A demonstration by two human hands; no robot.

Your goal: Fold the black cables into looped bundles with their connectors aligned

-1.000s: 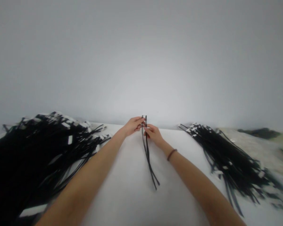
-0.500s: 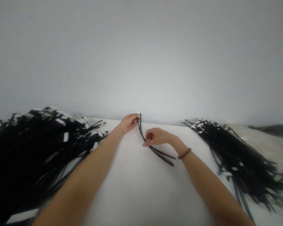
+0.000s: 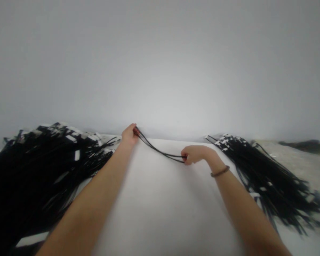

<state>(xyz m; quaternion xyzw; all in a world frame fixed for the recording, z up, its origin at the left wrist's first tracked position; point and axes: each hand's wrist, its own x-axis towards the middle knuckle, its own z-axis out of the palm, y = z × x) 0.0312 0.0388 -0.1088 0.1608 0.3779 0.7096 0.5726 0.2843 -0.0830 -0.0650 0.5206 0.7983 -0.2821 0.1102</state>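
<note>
- Left hand hides one end of the black strands point(image 3: 165, 154); detail at the right hand point(image 3: 194, 155) is too small to tell.
- Left pile point(image 3: 29, 185) runs off the left edge.
- Right pile point(image 3: 266, 181) blurs at its near end.

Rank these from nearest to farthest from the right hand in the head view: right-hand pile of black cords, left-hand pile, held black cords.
1. Held black cords: in the right hand's grip, running to the left hand.
2. Right-hand pile: right side of the white table.
3. Left-hand pile: opposite side, past the left forearm.
</note>
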